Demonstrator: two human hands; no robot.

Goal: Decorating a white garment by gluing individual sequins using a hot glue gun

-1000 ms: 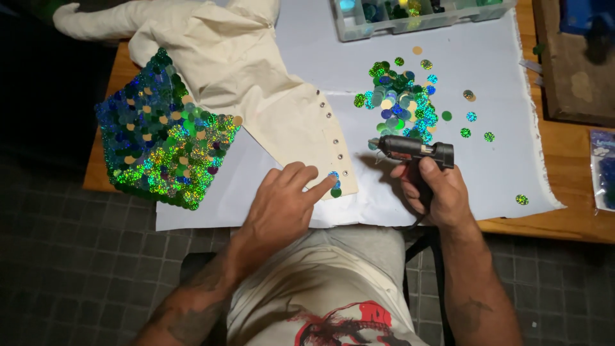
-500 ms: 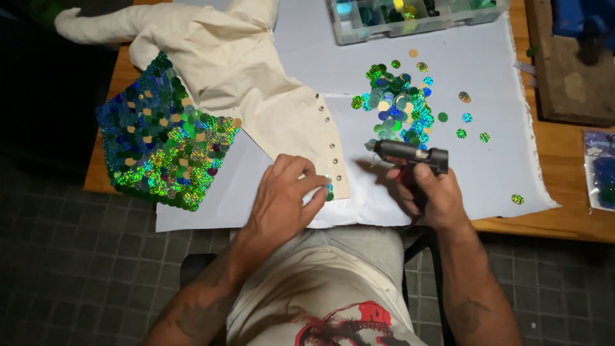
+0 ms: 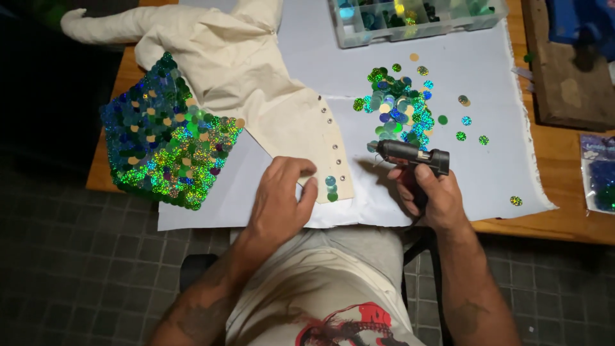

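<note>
A person seated at a wooden table (image 3: 564, 227) works over a large white paper sheet (image 3: 461, 160). The left hand (image 3: 282, 202) lies flat on the lower corner of a cream fabric garment piece with a row of metal studs (image 3: 301, 131), fingers together, fingertips just beside two green round sequins (image 3: 330, 189) stuck at the fabric's edge. The right hand (image 3: 426, 195) is clamped around the handle of a black hot glue gun (image 3: 410, 155), its nozzle pointing left toward the fabric, hanging above the paper.

The nozzle sits close to the left fingertips, so hot glue could likely burn them or drip onto the paper. It also hovers beside a loose heap of green and blue holographic sequins (image 3: 397, 112), which a careless sweep might scatter. A sequin-covered fabric panel (image 3: 163, 147) lies to the left, a clear plastic compartment box of sequins (image 3: 410, 16) at the top.

Compared with a second ago, the left hand has slid slightly leftward, uncovering the glued sequins, and the gun has lifted a little.
</note>
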